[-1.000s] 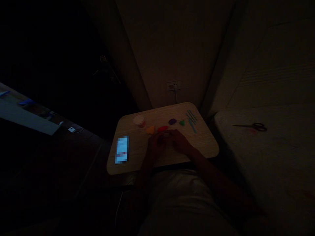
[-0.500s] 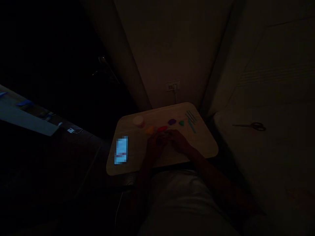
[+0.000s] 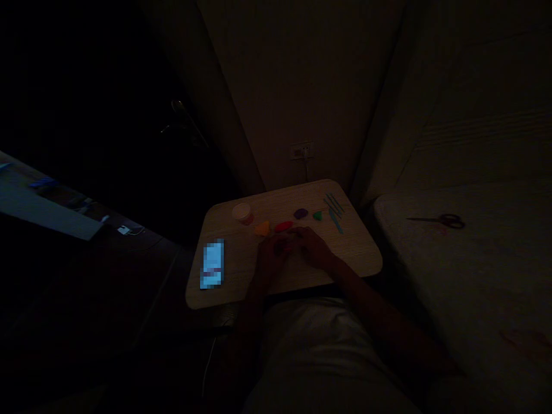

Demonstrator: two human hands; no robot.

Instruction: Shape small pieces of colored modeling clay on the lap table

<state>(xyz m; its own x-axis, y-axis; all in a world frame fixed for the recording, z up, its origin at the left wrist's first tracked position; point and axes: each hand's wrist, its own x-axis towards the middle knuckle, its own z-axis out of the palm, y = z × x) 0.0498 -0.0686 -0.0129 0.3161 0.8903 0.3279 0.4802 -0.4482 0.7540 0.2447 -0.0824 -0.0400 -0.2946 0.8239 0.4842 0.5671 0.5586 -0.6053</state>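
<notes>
My left hand [image 3: 271,252] and my right hand [image 3: 313,246] meet over the middle of a small wooden table [image 3: 241,282]. Their fingers are curled towards each other, closed around something dim and reddish that the dark and the fingers mostly hide. Just beyond the fingertips lies a red lump [image 3: 283,226], which looks like modelling clay. An orange lump [image 3: 262,229] sits beyond my left hand. Past my right hand are a purple lump [image 3: 301,213] and a smaller green lump [image 3: 318,215].
A pale tub [image 3: 242,213] stands at the back left, and a lit, blurred-out phone [image 3: 212,264] lies at the left. Several thin blue-green sticks or tools [image 3: 335,219] lie at the right. Scissors [image 3: 448,221] rest on a pale surface beyond the table. Behind is a wall socket [image 3: 301,150].
Both hands stay together in nearly the same place, with only slight finger movement. The lumps on the table have not moved, and the view is a little sharper.
</notes>
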